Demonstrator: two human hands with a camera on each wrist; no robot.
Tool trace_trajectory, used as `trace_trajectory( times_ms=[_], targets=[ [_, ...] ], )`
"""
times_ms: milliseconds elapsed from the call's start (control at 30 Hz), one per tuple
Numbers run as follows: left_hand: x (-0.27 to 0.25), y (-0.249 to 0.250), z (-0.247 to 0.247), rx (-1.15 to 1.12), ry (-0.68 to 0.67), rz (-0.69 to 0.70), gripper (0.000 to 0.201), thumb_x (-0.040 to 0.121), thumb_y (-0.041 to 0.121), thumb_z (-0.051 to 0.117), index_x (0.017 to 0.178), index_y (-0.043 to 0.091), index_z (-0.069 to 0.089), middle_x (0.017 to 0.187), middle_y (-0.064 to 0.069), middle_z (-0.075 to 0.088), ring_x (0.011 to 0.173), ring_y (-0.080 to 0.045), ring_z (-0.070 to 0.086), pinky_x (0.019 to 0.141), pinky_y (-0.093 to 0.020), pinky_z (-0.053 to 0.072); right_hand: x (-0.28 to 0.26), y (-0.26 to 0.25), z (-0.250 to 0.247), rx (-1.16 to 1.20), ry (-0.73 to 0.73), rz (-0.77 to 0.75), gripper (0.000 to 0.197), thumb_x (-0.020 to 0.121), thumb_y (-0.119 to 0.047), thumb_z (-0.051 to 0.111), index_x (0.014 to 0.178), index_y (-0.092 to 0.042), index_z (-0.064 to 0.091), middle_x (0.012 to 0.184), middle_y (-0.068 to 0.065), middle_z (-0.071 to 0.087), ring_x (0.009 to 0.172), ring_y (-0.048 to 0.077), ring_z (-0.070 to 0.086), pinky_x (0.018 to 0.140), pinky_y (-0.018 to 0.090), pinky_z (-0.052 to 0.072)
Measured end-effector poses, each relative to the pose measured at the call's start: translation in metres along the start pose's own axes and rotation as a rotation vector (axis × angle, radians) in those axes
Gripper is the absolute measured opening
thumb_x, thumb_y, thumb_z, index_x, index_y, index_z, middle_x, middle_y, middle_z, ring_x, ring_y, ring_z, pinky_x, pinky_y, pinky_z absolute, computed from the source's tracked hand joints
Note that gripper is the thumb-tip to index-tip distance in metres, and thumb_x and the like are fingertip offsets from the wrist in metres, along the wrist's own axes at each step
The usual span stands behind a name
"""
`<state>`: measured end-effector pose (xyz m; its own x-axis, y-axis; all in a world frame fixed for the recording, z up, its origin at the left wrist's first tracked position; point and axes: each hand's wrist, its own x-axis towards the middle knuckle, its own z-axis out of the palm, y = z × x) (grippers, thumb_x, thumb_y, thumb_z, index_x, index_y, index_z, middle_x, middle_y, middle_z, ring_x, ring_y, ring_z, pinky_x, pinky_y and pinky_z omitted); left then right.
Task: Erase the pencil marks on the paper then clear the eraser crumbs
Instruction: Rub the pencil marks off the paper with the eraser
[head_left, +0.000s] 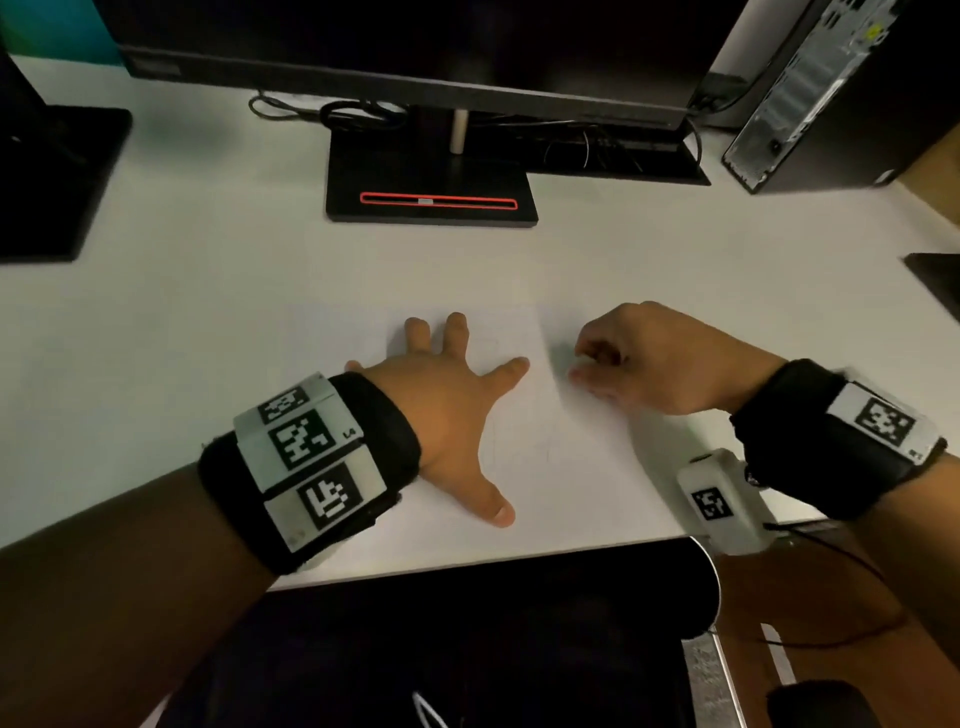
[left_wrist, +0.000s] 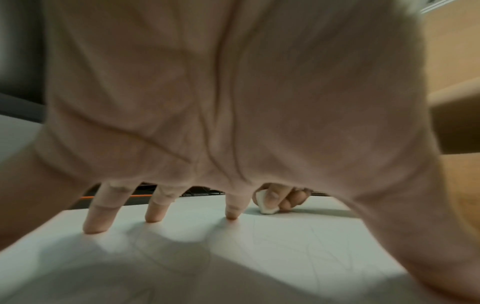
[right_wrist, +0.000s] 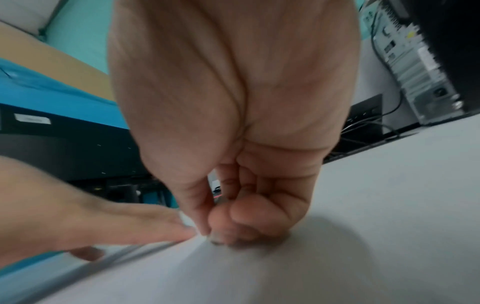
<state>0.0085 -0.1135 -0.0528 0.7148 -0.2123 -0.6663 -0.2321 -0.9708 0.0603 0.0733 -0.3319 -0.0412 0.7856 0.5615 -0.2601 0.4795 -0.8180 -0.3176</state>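
Observation:
A white sheet of paper lies on the white desk, with faint pencil lines on it. My left hand presses flat on the sheet, fingers spread. My right hand is at the paper's right edge, fingers curled. It pinches a small white eraser with its tip down on the surface, just right of my left index finger. In the right wrist view the eraser barely shows between thumb and fingers of my right hand. I cannot make out any crumbs.
A black monitor base with a red slot stands behind the paper. A second black stand is at the far left and a computer tower at the back right. The desk's front edge runs close under my wrists.

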Motion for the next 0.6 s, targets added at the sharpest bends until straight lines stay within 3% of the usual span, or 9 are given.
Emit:
trace_trajectory(
  times_ms=[100, 233, 367, 500, 600],
  targets=[
    [0.004, 0.0, 0.001, 0.016, 0.004, 0.006, 0.141, 0.052, 0.091, 0.071, 0.145, 0.056, -0.029, 0.159, -0.007, -0.038, 0.147, -0.045, -0.026, 0.11, -0.07, 0.031, 0.001, 0.001, 0.001, -0.035, 0.024, -0.001, 0.029, 0.095, -0.031, 0.06, 0.069, -0.016, 0.056, 0.063, -0.005, 0.058, 0.057, 0.013, 0.049, 0.055, 0.029, 0.039],
    [0.005, 0.0, 0.001, 0.009, -0.011, 0.005, 0.141, 0.052, 0.091, 0.07, 0.143, 0.056, -0.031, 0.158, -0.007, -0.04, 0.146, -0.046, -0.029, 0.111, -0.071, 0.029, -0.003, -0.009, 0.007, -0.045, -0.104, -0.082, 0.037, 0.096, -0.036, 0.059, 0.07, -0.01, 0.055, 0.062, -0.001, 0.053, 0.053, 0.01, 0.04, 0.052, 0.022, 0.033],
    [0.003, 0.001, 0.001, 0.009, -0.02, 0.004, 0.141, 0.054, 0.09, 0.071, 0.144, 0.055, -0.031, 0.158, -0.007, -0.04, 0.146, -0.045, -0.029, 0.111, -0.072, 0.029, 0.002, 0.003, -0.002, -0.004, -0.009, 0.038, 0.039, 0.096, -0.035, 0.058, 0.068, -0.008, 0.056, 0.062, 0.005, 0.059, 0.053, 0.013, 0.044, 0.055, 0.034, 0.041],
    [0.001, 0.001, 0.0, 0.008, -0.024, 0.009, 0.14, 0.054, 0.09, 0.07, 0.144, 0.055, -0.031, 0.158, -0.007, -0.041, 0.146, -0.046, -0.03, 0.111, -0.071, 0.028, -0.003, -0.01, 0.009, 0.012, -0.093, -0.049, 0.039, 0.096, -0.036, 0.058, 0.07, -0.007, 0.057, 0.062, 0.004, 0.058, 0.053, 0.011, 0.042, 0.056, 0.031, 0.039],
    [0.001, 0.0, 0.0, 0.007, -0.019, 0.014, 0.14, 0.054, 0.09, 0.07, 0.144, 0.055, -0.031, 0.158, -0.008, -0.04, 0.146, -0.046, -0.03, 0.111, -0.071, 0.028, 0.001, 0.0, 0.0, 0.029, -0.064, 0.019, 0.039, 0.095, -0.036, 0.058, 0.068, -0.008, 0.056, 0.061, 0.004, 0.057, 0.052, 0.011, 0.042, 0.058, 0.036, 0.041]
  ],
)
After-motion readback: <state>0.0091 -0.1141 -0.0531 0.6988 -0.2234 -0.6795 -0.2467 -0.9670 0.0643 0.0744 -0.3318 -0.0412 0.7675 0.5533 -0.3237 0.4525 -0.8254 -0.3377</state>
